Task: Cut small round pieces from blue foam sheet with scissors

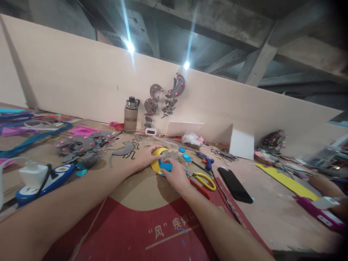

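Observation:
My left hand grips the upper edge of a yellow crescent-shaped piece, fingers bent around it. In my right hand a small blue piece is pinched, held against the inner curve of the crescent; whether the two are joined I cannot tell. Small blue cutouts lie just beyond my hands. To the right are scissors with yellow handles, a red-handled tool and a blue glue gun. A grey crescent lies left of my left hand.
Red and tan cardboard covers the work surface. A phone lies at right, a blue power strip at left. Behind stand a water bottle and hanging grey crescent ornaments. Another person's hand shows at far right.

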Demonstrator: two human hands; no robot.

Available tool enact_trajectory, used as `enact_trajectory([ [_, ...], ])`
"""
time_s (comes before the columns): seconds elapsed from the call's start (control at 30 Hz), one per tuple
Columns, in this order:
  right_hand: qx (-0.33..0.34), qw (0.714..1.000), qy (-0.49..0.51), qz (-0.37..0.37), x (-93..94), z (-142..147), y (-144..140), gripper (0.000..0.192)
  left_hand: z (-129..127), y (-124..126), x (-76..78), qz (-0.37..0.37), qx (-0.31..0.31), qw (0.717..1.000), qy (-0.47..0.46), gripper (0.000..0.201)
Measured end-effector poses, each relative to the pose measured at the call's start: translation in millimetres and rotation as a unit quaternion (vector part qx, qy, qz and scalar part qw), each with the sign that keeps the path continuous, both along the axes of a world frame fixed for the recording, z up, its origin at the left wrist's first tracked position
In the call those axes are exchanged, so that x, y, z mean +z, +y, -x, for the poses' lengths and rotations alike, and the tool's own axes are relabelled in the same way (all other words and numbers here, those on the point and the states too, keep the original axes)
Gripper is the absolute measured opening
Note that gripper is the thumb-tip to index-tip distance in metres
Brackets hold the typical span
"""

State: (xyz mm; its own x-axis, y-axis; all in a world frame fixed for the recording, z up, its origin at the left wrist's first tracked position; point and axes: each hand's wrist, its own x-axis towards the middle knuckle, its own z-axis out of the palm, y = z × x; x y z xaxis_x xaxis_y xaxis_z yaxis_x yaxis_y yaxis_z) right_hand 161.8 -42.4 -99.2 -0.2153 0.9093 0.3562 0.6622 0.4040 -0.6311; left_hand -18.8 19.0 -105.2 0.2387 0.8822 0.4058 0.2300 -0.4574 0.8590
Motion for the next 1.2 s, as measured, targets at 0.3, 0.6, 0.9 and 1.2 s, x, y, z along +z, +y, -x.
enact_trajectory([
  [0.3, 0.018, 0.996, 0.032, -0.079, 4.2, -0.6, -3.8, 0.037, -14.3, -5.1, 0.2, 0.060, -0.046, 0.964, -0.254, 0.051],
  [0.6, 0.016, 0.998, 0.017, -0.056, 0.6, -0.8, -3.6, 0.069, -17.2, -10.9, 1.2, 0.121, -0.043, 0.944, -0.305, 0.046],
  [0.9, 0.025, 0.999, 0.021, -0.039, -2.4, -2.9, -4.8, 0.035, -17.5, -11.7, 0.4, 0.129, -0.105, 0.933, -0.319, 0.035],
  [1.2, 0.071, 0.838, 0.510, 0.179, 7.0, 2.8, 7.8, 0.041, -18.2, -21.6, 10.0, 0.225, -0.270, 0.884, -0.308, 0.056],
])
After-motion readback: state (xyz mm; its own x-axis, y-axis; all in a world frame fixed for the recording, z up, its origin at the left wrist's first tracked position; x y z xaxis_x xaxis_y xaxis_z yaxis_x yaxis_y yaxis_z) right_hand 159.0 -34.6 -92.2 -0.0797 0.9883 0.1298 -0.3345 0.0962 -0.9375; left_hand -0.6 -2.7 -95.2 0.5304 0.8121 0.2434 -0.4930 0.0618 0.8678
